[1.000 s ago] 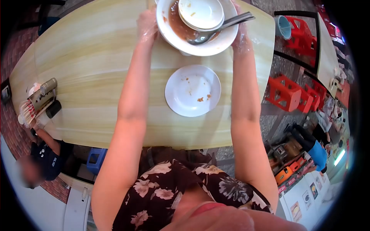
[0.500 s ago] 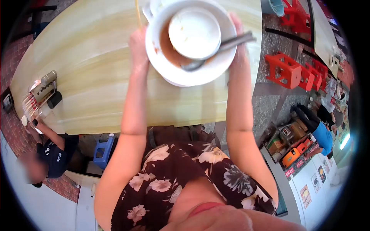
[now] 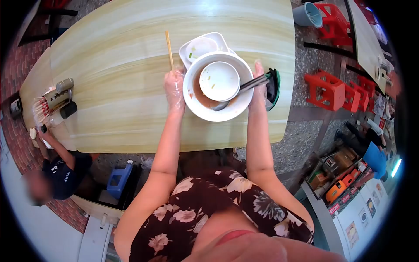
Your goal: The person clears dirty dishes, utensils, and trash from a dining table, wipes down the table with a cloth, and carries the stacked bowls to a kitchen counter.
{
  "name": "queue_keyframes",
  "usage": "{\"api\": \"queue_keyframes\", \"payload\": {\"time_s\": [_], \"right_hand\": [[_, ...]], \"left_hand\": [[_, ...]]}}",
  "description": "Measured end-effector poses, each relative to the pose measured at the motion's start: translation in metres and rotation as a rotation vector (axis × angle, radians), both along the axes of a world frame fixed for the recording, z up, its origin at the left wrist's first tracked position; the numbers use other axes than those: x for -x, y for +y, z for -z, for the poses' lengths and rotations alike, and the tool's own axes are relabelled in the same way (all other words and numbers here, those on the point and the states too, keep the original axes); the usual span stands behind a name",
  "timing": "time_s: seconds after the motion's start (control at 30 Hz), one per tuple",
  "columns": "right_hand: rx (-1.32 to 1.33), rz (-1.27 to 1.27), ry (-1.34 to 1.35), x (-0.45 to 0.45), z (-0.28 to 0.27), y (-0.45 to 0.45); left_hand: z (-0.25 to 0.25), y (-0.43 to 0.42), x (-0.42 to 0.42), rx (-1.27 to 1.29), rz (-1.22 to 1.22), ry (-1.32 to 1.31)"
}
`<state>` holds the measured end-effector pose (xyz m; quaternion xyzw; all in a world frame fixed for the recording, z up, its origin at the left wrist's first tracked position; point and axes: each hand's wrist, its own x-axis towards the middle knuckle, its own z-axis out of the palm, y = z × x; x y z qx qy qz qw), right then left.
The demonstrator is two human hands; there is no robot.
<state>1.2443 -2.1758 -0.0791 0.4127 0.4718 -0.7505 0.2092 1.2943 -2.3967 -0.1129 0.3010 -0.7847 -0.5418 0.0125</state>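
A large white bowl (image 3: 218, 115) holds brown liquid, a smaller white bowl (image 3: 219, 81) and metal spoons (image 3: 255, 84) whose handles point right. My left hand (image 3: 175, 89), in a clear plastic glove, is closed on light wooden chopsticks (image 3: 169, 50) at the large bowl's left side. On its right side my gloved right hand (image 3: 258, 86) grips the large bowl, one finger pointing up; its other fingers are partly hidden. White dishes (image 3: 204, 45) with green scraps show beyond the large bowl. A dark item with green edging (image 3: 273, 89) lies beside my right hand.
The wooden-patterned table (image 3: 113, 87) bears a utensil holder (image 3: 53, 101) at its left end, near a seated person (image 3: 63, 174). Red stools (image 3: 327, 91) and a light blue bucket (image 3: 307, 15) stand to the right. A blue stool (image 3: 118, 181) is at the lower left.
The stacked bowls came nearer to me, then shifted slightly away. The plate with scraps, seen alone earlier, no longer shows. Chopsticks at my left hand and the dark item have come into view.
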Motion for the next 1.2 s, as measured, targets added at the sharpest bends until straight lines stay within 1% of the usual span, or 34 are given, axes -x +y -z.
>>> {"api": "queue_keyframes", "payload": {"time_s": [0.03, 0.07, 0.13, 0.17, 0.2, 0.23, 0.27, 0.3, 0.33, 0.37, 0.4, 0.47, 0.5, 0.53, 0.57, 0.6, 0.63, 0.67, 0.7, 0.73, 0.77, 0.8, 0.83, 0.87, 0.9, 0.93, 0.97, 1.0, 1.03, 1.07, 1.1, 1.13, 1.17, 1.2], "right_hand": [[-0.069, 0.068, -0.020, -0.001, 0.005, 0.005], [-0.067, 0.074, -0.019, 0.000, 0.007, 0.007], [-0.472, 0.056, 0.139, 0.002, 0.007, 0.013], [-0.702, -0.014, 0.220, 0.001, -0.016, 0.006], [-0.836, 0.023, 0.350, -0.004, -0.014, 0.009], [-0.982, 0.077, 0.471, -0.008, -0.013, 0.016], [-0.947, 0.138, 0.560, -0.022, -0.022, 0.023], [-0.910, 0.138, 0.613, -0.039, -0.038, 0.025], [-0.877, 0.138, 0.664, -0.055, -0.058, 0.023], [-0.815, 0.052, 0.800, -0.072, -0.077, 0.022], [-0.755, -0.033, 0.939, -0.086, -0.093, 0.018], [-0.231, 0.211, 0.879, -0.111, -0.121, -0.002], [-0.255, 0.250, 0.869, -0.120, -0.129, 0.007], [-0.283, 0.271, 0.749, -0.124, -0.135, 0.022], [-0.299, 0.287, 0.630, -0.126, -0.136, 0.037], [-0.123, 0.495, 0.583, -0.128, -0.122, 0.052], [-0.119, 0.514, 0.576, -0.130, -0.110, 0.066], [-0.058, 0.651, 0.503, -0.129, -0.100, 0.081], [0.006, 0.781, 0.424, -0.126, -0.090, 0.099], [0.183, 0.927, 0.384, -0.122, -0.080, 0.124], [0.111, 0.860, 0.341, -0.114, -0.060, 0.151], [0.045, 0.783, 0.286, -0.110, -0.036, 0.176], [-0.043, 0.633, 0.191, -0.099, -0.006, 0.205], [-0.129, 0.475, 0.106, -0.086, 0.027, 0.234], [-0.320, 0.243, 0.155, -0.074, 0.057, 0.263], [-0.412, 0.012, 0.075, -0.062, 0.110, 0.290], [-0.464, -0.186, -0.007, -0.049, 0.156, 0.308], [-0.258, -0.311, -0.111, -0.036, 0.205, 0.322], [-0.139, -0.380, -0.172, -0.025, 0.242, 0.325], [-0.450, -0.526, -0.081, -0.012, 0.238, 0.319], [-0.795, -0.661, -0.045, 0.003, 0.232, 0.314], [-1.131, -0.571, 0.065, 0.006, 0.245, 0.309], [-0.989, -0.368, 0.286, 0.018, 0.179, 0.299], [-1.045, -0.270, 0.526, 0.016, 0.127, 0.283]], "left_hand": [[-0.002, -0.001, -0.001, 0.057, 0.063, -0.033], [0.001, -0.001, -0.003, 0.059, 0.069, -0.031], [0.011, -0.005, -0.004, 0.267, 0.083, 0.036], [0.004, -0.012, -0.005, 0.265, -0.007, 0.058], [-0.008, -0.016, -0.004, 0.259, -0.085, 0.089], [-0.035, -0.013, -0.002, 0.243, -0.181, 0.122], [-0.071, -0.007, -0.002, 0.219, -0.260, 0.153], [-0.112, 0.004, -0.003, 0.068, -0.229, 0.100], [-0.130, 0.022, -0.009, -0.127, -0.123, 0.152], [-0.148, 0.040, -0.016, -0.329, -0.026, 0.179], [-0.152, 0.069, -0.021, -0.588, 0.144, 0.310], [-0.159, 0.128, -0.027, -0.365, 0.593, 0.295], [-0.162, 0.157, -0.032, -0.256, 0.798, 0.328], [-0.162, 0.186, -0.032, -0.325, 0.804, 0.258], [-0.153, 0.208, -0.033, -0.327, 0.823, 0.258], [-0.138, 0.232, -0.034, -0.255, 0.886, 0.313], [-0.125, 0.250, -0.036, -0.180, 0.948, 0.366], [-0.118, 0.262, -0.037, -0.136, 1.100, 0.156], [-0.108, 0.282, -0.035, -0.128, 1.107, 0.145], [-0.097, 0.301, -0.034, -0.015, 1.189, 0.113], [-0.082, 0.322, -0.029, 0.097, 1.257, 0.087], [-0.068, 0.342, -0.027, 0.267, 1.259, 0.148], [-0.058, 0.353, -0.029, 0.282, 1.238, 0.114], [-0.062, 0.361, -0.030, 0.138, 1.199, 0.157], [-0.063, 0.366, -0.030, 0.000, 1.154, 0.208], [-0.055, 0.364, -0.032, 0.022, 1.124, 0.192], [-0.048, 0.355, -0.036, -0.051, 1.245, 0.216], [-0.044, 0.344, -0.039, -0.120, 1.353, 0.240], [-0.045, 0.333, -0.043, -0.166, 1.317, 0.191], [-0.049, 0.321, -0.046, -0.209, 1.268, 0.151], [-0.055, 0.304, -0.050, -0.170, 1.260, 0.107], [-0.063, 0.284, -0.055, -0.140, 1.260, 0.062], [-0.069, 0.259, -0.065, -0.091, 1.206, 0.026], [-0.074, 0.232, -0.078, -0.049, 1.156, -0.002]]}}
